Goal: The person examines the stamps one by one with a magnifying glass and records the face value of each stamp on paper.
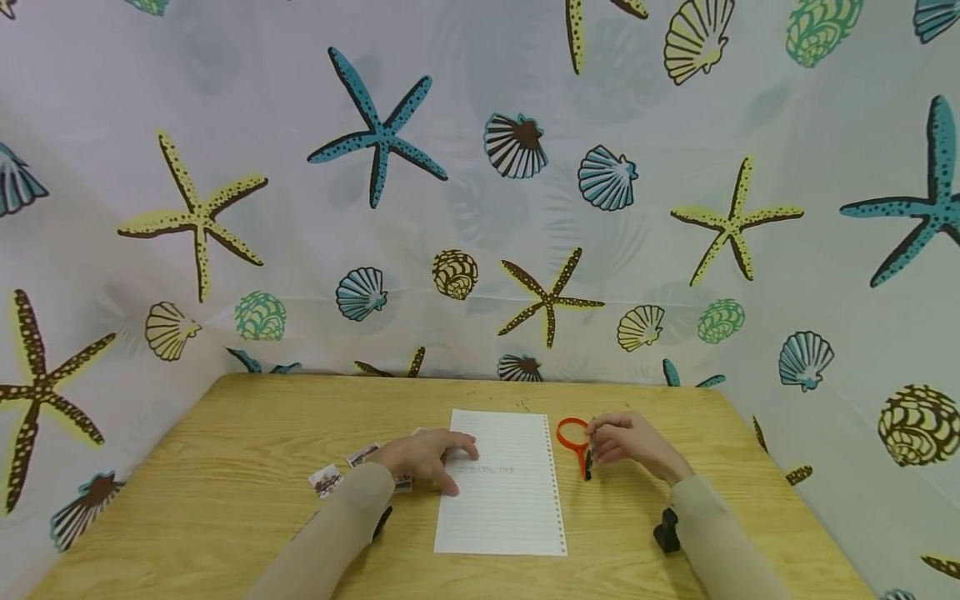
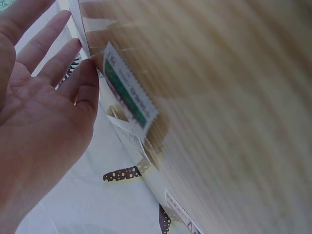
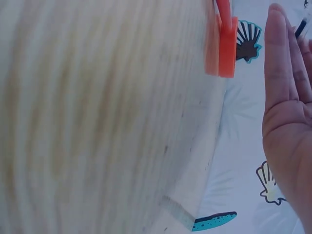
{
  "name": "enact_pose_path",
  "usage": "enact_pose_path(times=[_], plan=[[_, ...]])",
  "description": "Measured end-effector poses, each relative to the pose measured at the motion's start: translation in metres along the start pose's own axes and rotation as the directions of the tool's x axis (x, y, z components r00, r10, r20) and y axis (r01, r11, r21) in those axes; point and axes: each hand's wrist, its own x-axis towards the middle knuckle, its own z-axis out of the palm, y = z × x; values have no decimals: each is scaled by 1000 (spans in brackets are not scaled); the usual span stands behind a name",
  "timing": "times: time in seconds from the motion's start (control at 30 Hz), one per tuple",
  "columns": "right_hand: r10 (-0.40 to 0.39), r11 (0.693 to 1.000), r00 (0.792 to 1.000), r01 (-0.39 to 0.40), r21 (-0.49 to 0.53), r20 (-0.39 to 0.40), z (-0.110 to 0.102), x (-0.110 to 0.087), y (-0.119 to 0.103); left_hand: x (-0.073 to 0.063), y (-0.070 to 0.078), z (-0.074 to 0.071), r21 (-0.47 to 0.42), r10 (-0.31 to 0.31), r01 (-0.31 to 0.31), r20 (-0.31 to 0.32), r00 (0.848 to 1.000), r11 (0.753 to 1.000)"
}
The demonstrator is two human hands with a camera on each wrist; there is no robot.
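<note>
A lined sheet of paper (image 1: 498, 517) with a short line of handwriting lies on the wooden table. My left hand (image 1: 423, 457) rests on its left edge, fingers spread and fairly straight. Small postage stamps (image 1: 326, 481) lie beside and under that hand; one green-and-white stamp (image 2: 127, 90) shows in the left wrist view. To the right of the paper is a red magnifying glass (image 1: 581, 454), its handle (image 3: 227, 48) seen in the right wrist view. Just beside it, my right hand (image 1: 626, 440) pinches a slim pen with a black end (image 1: 588, 464), partly hidden by the fingers.
The wooden table (image 1: 247, 450) extends on both sides of the paper. Behind and beside it hangs a white curtain (image 1: 465, 208) printed with starfish and shells. A black wrist device (image 1: 667, 531) sits at the right sleeve.
</note>
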Motion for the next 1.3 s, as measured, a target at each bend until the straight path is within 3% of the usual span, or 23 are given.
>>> enact_pose_path(times=[0.23,0.57,0.73,0.87,1.1,1.3], plan=[[-63,998,998,63,0,12,9,2,-3,0,-1,0,-4,8,-8,-2,1000,1000],[-58,998,997,56,-39,-42,28,4,-11,2,-2,2,7,10,-10,0,1000,1000],[-121,989,991,115,-94,-54,29,5,-15,0,0,1,-3,4,-4,-1,1000,1000],[-125,988,990,119,-95,-70,28,8,-15,-1,1,1,-5,0,0,1,1000,1000],[-128,991,992,128,-32,-4,32,12,-12,0,0,2,-7,-6,6,0,1000,1000],[-80,994,994,74,75,77,43,16,-16,3,-3,2,0,-17,17,-13,1000,1000]])
